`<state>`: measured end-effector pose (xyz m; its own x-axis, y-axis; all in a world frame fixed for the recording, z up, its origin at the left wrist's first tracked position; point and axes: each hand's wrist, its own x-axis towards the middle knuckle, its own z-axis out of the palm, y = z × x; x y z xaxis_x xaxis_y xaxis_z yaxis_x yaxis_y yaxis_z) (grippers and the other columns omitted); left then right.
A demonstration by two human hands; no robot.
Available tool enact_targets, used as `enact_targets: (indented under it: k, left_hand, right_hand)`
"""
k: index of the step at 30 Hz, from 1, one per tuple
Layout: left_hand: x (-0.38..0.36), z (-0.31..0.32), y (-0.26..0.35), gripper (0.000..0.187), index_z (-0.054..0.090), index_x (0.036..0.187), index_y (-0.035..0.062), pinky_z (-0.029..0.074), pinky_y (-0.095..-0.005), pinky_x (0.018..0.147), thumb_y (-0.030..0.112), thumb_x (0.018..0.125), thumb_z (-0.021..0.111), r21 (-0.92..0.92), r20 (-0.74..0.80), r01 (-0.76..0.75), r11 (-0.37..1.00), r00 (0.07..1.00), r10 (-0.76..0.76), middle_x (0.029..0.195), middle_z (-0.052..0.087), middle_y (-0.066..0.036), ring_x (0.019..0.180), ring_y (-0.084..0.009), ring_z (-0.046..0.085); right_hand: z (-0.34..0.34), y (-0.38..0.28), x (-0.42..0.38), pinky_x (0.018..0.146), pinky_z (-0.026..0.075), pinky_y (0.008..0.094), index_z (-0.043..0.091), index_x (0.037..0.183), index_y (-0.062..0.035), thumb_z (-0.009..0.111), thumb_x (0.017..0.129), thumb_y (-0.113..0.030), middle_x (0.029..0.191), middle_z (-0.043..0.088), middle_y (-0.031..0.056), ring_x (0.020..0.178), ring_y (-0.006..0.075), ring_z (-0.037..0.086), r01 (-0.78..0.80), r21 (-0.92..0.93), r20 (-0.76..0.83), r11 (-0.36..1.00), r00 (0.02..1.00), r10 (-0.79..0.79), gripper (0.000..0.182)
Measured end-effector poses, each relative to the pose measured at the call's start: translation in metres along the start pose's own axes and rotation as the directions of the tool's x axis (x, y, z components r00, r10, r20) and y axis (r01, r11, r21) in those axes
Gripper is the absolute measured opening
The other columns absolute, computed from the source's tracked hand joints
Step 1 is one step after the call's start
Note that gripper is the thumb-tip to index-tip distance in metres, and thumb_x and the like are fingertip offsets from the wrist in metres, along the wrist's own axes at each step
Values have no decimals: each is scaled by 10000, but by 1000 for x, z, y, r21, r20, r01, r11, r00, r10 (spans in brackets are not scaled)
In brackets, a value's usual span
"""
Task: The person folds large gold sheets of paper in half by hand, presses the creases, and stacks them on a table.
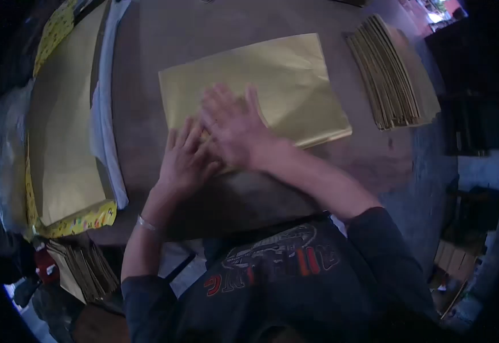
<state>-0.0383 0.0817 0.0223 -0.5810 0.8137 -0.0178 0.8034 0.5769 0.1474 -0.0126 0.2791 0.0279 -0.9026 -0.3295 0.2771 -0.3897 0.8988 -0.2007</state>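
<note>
A gold-coloured sheet of paper [284, 80] lies on the brown table in front of me, its lower right edge looking folded or doubled. My right hand [235, 128] rests flat on the left half of the sheet, fingers spread and a little blurred. Close beside it, my left hand [186, 163] lies over the sheet's near left edge with its fingers stretched out. The fingertips of the left hand meet the side of the right hand and are partly hidden there. Neither hand shows anything held in it.
On the right of the table [369, 163] stands a stack of folded gold-brown pieces [389, 74]. Large gold sheets [69, 131] lie at the left on yellow printed wrapping [98, 216], next to a pale rolled edge [108, 126]. Another bundle of folded pieces [86, 271] is below left.
</note>
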Motion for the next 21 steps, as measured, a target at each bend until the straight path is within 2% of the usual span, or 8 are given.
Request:
enact_targets:
  k: [2,3,6,9,10,12,17,21]
  left_hand:
    - [-2,7,-7,642,441,1436,92,186,-593,1149,337,867,607,-150,34,96,984,995,-92,1519,350,-156,1436,-387,262]
    - [1,5,-3,642,441,1436,92,186,-593,1149,337,867,607,-149,28,63,987,998,-59,1519,350,-156,1436,-387,262]
    - [3,-1,1,631,440,1428,59,194,-595,1143,263,852,596,-130,125,106,986,988,-90,1512,360,-179,1433,-394,270]
    - [2,6,-1,597,456,1425,103,214,-609,1127,275,869,589,29,-25,3,1000,1000,-2,1531,331,-180,1440,-402,255]
    - [2,6,0,597,456,1425,103,214,-609,1127,275,869,589,30,-23,-9,999,1000,10,1531,331,-180,1440,-402,255]
    - [3,2,3,561,425,1458,123,187,-600,1140,401,971,435,54,56,43,998,997,-46,1577,255,-161,1460,-394,208]
    - [2,-1,5,531,430,1457,129,184,-603,1142,340,970,455,79,55,18,997,998,-23,1578,251,-165,1467,-396,191]
    - [3,-3,6,528,426,1458,128,194,-606,1136,341,976,446,45,54,26,999,998,-29,1579,249,-164,1461,-408,196]
  right_hand:
    - [23,-31,-7,1070,268,674,452,1367,10,607,869,-440,1485,358,222,1412,405,291,68,175,-100,982,994,-51,688]
    - [28,-38,-11,1073,276,661,454,1360,20,598,877,-445,1477,365,227,1399,420,308,101,256,-162,961,985,-60,686]
    - [27,-33,-20,1093,282,622,469,1349,22,590,887,-431,1462,381,235,1386,435,318,24,338,-120,941,993,18,659]
    - [20,-11,-33,1114,267,596,473,1359,22,557,912,-424,1471,374,240,1403,434,291,-45,247,-50,968,997,59,638]
    - [17,-1,-38,1122,258,588,468,1368,22,544,920,-427,1478,367,240,1410,430,280,-78,171,8,982,997,78,639]
    - [20,18,-53,1137,229,587,460,1385,12,518,936,-437,1491,360,229,1427,398,265,-124,101,23,987,992,122,638]
    - [-13,60,-92,1148,206,579,437,1394,-19,522,941,-416,1521,325,201,1441,359,257,-262,-5,74,965,962,261,608]
    - [-35,92,-119,1172,159,558,347,1474,-55,382,995,-449,1566,258,169,1472,330,182,-395,-169,176,903,889,422,621]
